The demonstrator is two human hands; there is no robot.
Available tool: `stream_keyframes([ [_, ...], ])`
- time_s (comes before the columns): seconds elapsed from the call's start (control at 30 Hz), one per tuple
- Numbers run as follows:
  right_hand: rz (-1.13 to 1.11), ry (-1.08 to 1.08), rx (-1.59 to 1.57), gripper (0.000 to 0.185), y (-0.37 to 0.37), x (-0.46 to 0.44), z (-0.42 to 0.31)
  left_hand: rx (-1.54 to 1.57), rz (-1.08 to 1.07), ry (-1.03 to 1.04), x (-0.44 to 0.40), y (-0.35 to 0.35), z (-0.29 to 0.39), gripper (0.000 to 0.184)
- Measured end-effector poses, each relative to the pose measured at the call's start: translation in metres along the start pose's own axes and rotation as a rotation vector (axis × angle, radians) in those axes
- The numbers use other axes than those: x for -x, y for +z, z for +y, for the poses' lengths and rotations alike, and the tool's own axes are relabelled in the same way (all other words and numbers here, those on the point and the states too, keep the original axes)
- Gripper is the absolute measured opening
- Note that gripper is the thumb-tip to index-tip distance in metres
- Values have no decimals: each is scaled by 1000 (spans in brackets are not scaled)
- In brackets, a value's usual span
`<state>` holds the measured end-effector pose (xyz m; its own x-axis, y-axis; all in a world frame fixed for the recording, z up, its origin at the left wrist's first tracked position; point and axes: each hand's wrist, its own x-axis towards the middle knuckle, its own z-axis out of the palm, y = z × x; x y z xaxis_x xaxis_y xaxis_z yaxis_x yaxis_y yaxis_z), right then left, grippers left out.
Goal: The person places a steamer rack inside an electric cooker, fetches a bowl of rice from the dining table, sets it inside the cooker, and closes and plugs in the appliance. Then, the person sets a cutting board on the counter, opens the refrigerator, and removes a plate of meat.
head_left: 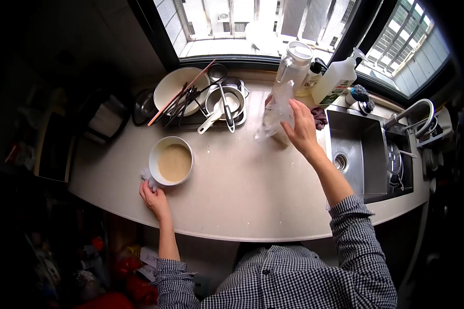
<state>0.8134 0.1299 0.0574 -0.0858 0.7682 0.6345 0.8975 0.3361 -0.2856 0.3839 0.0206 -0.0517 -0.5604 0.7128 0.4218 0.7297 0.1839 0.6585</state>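
My left hand (155, 200) is at the near left side of a white bowl (187, 172) of beige liquid (174, 162). Its fingers close on a crumpled piece of whitish, see-through plastic (146, 174) beside the bowl. Farther right, my right hand (303, 126) reaches over the counter, thumb and fingers apart, at the edge of a clear plastic bag (281, 107). The bag stands partly upright, slightly blurred. Something brownish shows at its base, too unclear to name.
Behind the bowl, a large white basin (165, 85), chopsticks (183, 92), a ladle (217, 72) and a small white-handled pan (207, 122) crowd a tray. A clear jug (293, 64) and pump bottle (336, 82) line the window. The sink (353, 134) is at right.
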Motion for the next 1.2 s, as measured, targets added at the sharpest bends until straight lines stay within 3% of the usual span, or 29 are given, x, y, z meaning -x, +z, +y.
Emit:
stream_keyframes([
  [0.03,-46,5,-67,56,-15,16,-5,-7,-26,-16,-1,0,0,37],
  [0.13,-177,250,-363,21,-64,99,-35,-34,-90,-74,-1,-8,-6,38],
  [0.2,-412,233,-420,5,-104,168,-64,-95,-184,-21,2,-12,-24,25],
  [0.3,-941,256,-447,13,-140,255,-96,-156,-222,131,11,-19,-19,13],
  [0.4,-1257,614,-336,19,-117,327,-86,-136,-313,135,26,-22,-17,27],
  [0.47,-1141,785,-481,24,-75,378,-77,-19,-280,63,34,-33,5,35],
  [0.53,-1089,1374,-945,28,-39,382,-103,60,-285,13,48,-45,13,41],
  [0.6,-651,1790,-1448,29,-12,364,-134,97,-329,9,58,-61,10,45],
  [0.67,-308,1794,-1655,30,35,399,-146,140,-397,-11,65,-75,3,46],
  [0.77,-67,1679,-1773,26,44,385,-162,265,-507,-123,67,-95,24,45],
  [0.9,234,1667,-1854,24,34,388,-185,341,-571,23,86,-110,29,42],
  [1.0,182,1567,-1799,22,-5,403,-207,424,-691,7,118,-127,41,40],
  [1.13,104,1759,-1377,19,-55,444,-233,407,-918,101,154,-130,29,30],
  [1.2,241,1810,-1196,20,-69,469,-235,419,-998,186,160,-124,21,31],
])
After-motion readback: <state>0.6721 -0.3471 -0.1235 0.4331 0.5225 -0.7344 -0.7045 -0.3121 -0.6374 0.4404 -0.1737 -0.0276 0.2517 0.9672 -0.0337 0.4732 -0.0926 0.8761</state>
